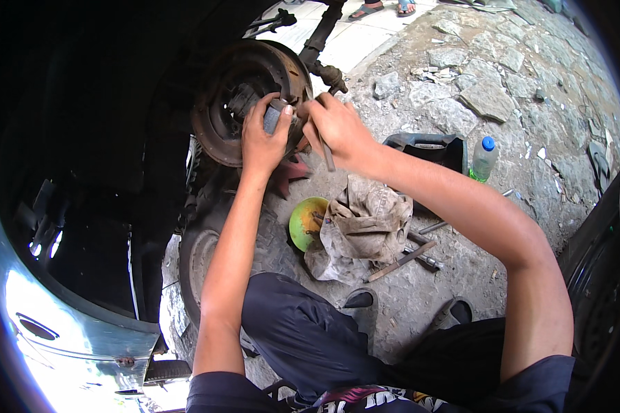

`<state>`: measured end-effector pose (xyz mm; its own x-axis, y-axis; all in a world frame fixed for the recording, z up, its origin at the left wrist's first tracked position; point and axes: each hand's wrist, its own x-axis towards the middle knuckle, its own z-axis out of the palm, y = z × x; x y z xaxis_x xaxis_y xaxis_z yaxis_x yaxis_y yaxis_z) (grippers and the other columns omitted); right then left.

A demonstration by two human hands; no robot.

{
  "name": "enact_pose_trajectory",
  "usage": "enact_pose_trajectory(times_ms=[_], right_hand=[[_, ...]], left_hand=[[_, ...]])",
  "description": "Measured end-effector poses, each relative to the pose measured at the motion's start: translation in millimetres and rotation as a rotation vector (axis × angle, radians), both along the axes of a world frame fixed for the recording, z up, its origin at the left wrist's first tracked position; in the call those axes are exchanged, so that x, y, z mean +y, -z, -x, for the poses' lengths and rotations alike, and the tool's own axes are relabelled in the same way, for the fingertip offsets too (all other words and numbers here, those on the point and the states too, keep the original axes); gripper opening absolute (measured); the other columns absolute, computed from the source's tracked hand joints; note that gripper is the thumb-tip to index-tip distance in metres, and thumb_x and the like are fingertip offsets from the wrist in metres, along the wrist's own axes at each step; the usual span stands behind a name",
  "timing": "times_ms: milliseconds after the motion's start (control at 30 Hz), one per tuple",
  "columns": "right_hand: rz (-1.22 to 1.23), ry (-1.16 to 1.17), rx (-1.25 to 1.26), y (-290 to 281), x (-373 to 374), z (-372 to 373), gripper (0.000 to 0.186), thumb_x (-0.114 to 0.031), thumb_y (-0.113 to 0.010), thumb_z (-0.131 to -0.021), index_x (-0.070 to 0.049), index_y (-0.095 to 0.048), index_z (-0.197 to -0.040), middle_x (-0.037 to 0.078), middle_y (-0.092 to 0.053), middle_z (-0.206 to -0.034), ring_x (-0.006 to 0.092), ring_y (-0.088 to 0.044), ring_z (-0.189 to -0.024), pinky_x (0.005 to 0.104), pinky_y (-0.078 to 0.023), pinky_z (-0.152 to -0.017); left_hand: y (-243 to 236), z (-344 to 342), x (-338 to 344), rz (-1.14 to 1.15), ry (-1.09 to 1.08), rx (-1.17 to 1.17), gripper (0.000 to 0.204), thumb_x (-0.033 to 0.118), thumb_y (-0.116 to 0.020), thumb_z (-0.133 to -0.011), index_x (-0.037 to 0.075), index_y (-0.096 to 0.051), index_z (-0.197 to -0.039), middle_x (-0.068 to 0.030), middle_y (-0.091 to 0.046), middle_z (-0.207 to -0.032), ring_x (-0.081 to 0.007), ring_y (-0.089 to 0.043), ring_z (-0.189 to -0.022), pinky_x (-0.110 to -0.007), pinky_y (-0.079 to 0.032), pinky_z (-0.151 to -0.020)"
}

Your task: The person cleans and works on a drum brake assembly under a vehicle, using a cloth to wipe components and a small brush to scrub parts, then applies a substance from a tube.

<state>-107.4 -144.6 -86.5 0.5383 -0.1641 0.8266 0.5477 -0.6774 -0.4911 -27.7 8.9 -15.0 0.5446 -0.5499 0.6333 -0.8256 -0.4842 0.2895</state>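
My left hand grips a small grey block that looks like a brake pad, thumb on one side and fingers on the other. Just behind it is a rusty round wheel brake disc under the vehicle. To the right of the block, my right hand is closed round a flat brownish strip-like tool, whose lower end hangs below the fist. Its upper end, near the block, is blurred, so I cannot tell whether the two touch.
Below the hands lie a green bowl, a dirty cloth and several hand tools. A tire rests at left. Farther right are a black container and a blue-capped bottle. A person's sandaled feet show at the top.
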Motion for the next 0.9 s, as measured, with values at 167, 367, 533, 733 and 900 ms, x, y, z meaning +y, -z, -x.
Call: enact_pose_trajectory(times_ms=[167,367,533,733,900], right_hand=[[0.024,-0.049,0.030,18,19,23,0.025,-0.009,-0.063,-0.088,-0.004,-0.055,-0.111,0.017,-0.056,-0.091,0.0381,-0.058,-0.088,0.0503,-0.043,-0.074],[-0.007,0.005,-0.019,6,9,7,0.024,-0.017,-0.066,-0.088,0.001,-0.055,-0.100,0.023,-0.058,-0.092,0.0423,-0.059,-0.087,0.0520,-0.044,-0.074],[-0.004,0.010,0.035,12,18,19,0.026,-0.010,-0.063,-0.088,-0.003,-0.054,-0.112,0.019,-0.056,-0.096,0.0402,-0.058,-0.090,0.0507,-0.042,-0.075],[0.045,0.069,0.103,4,25,23,0.026,-0.017,-0.064,-0.090,0.000,-0.056,-0.108,0.022,-0.059,-0.099,0.0408,-0.059,-0.096,0.0517,-0.044,-0.082],[0.114,0.118,0.114,-9,8,10,0.027,-0.022,-0.062,-0.092,0.001,-0.059,-0.106,0.022,-0.061,-0.099,0.0392,-0.061,-0.097,0.0497,-0.046,-0.084]], left_hand=[[0,1,1,-0.025,-0.034,-0.024,0.036,0.026,-0.070,-0.094,0.007,-0.065,-0.124,-0.0178,-0.067,-0.115,-0.0365,-0.064,-0.110,-0.043,-0.049,-0.097],[3,1,-1,-0.009,-0.014,-0.003,0.036,0.026,-0.070,-0.094,0.007,-0.065,-0.124,-0.0178,-0.067,-0.114,-0.0365,-0.064,-0.109,-0.043,-0.049,-0.096],[1,1,0,0.001,-0.006,-0.018,0.036,0.025,-0.071,-0.093,0.006,-0.065,-0.123,-0.0177,-0.067,-0.113,-0.0363,-0.064,-0.109,-0.043,-0.049,-0.096],[0,1,1,-0.006,-0.019,-0.003,0.036,0.025,-0.071,-0.093,0.006,-0.065,-0.123,-0.0177,-0.067,-0.113,-0.0362,-0.064,-0.108,-0.043,-0.049,-0.096],[1,2,-1,-0.001,-0.011,0.004,0.036,0.025,-0.071,-0.093,0.006,-0.065,-0.124,-0.0178,-0.067,-0.113,-0.0365,-0.064,-0.109,-0.044,-0.049,-0.096]])
